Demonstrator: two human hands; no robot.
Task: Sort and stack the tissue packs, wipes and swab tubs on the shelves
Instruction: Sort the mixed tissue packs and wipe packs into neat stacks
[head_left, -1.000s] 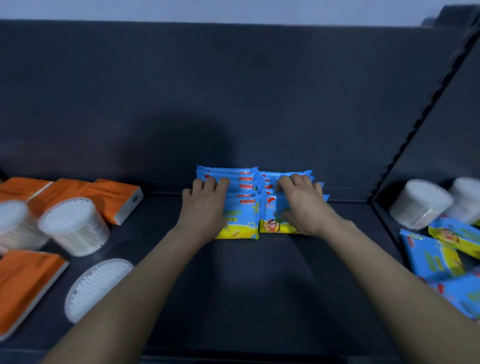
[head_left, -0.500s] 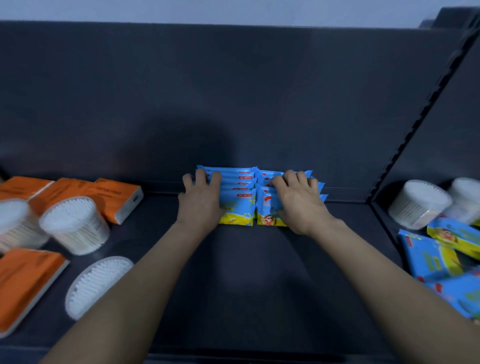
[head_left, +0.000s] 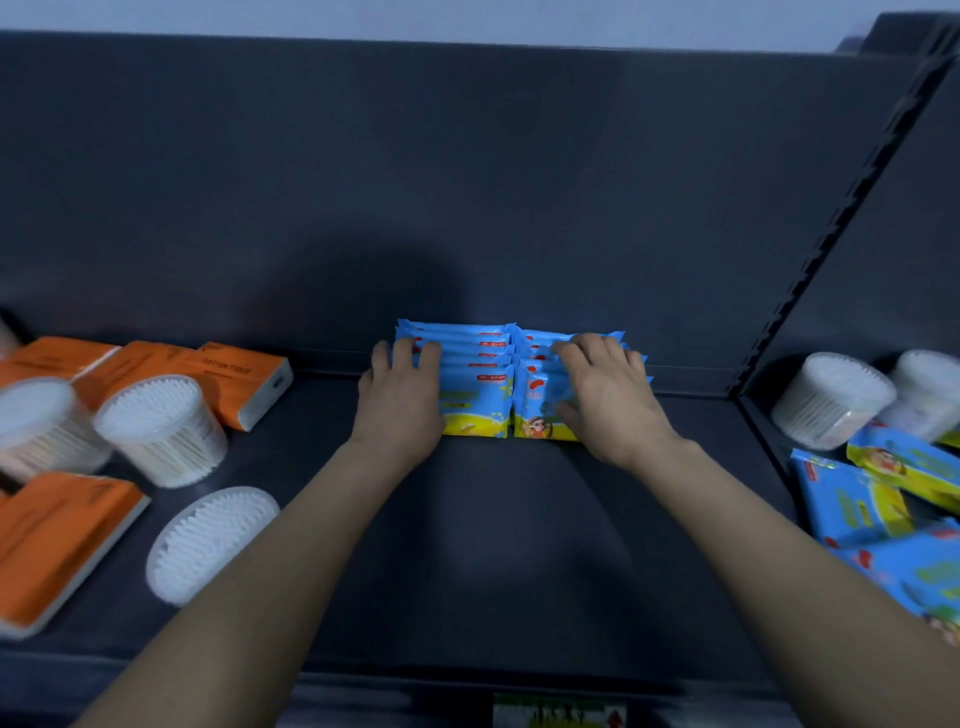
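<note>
Under both flat hands (head_left: 506, 402): stacked wipes packs (head_left: 485, 382).

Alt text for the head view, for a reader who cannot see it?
Both hands, left and right, rest flat on two side-by-side stacks of blue wipes packs at the shelf's back. Orange tissue packs and swab tubs lie loose at left.

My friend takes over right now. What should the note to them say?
Left hand lies flat on the left wipes stack; right hand on the right stack. Neither hand grips anything.
Done: two wipes stacks stand side by side against the shelf's back wall.
Left: loose wipes and swab tubs in the right bay; orange tissue packs and more tubs, one tipped on its side, scattered at left.
</note>
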